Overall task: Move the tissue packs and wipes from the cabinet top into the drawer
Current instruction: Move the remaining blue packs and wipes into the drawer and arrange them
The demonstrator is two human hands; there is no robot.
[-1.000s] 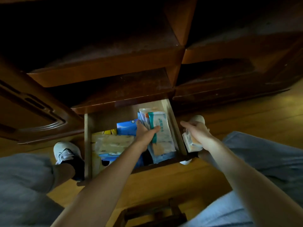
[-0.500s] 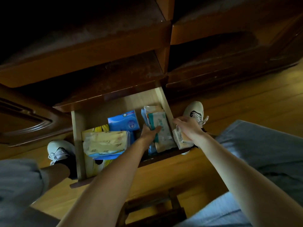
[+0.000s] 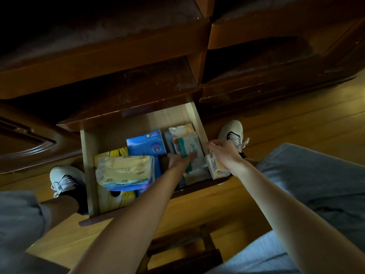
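The right hand (image 3: 226, 155) is edging in over the right wall of the open pale wooden drawer (image 3: 199, 123), its fingers gripping a small pale tissue pack (image 3: 214, 168). The left hand (image 3: 180, 160) is lying straight-fingered on the white-and-teal wipes pack (image 3: 192, 149) inside.

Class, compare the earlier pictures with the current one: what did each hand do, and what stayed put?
The right hand carried its small pack leftward, down to the drawer's right wall; its grip is unchanged. The left hand stayed resting on the upright wipes packs. The yellow tissue pack and blue pack did not move.
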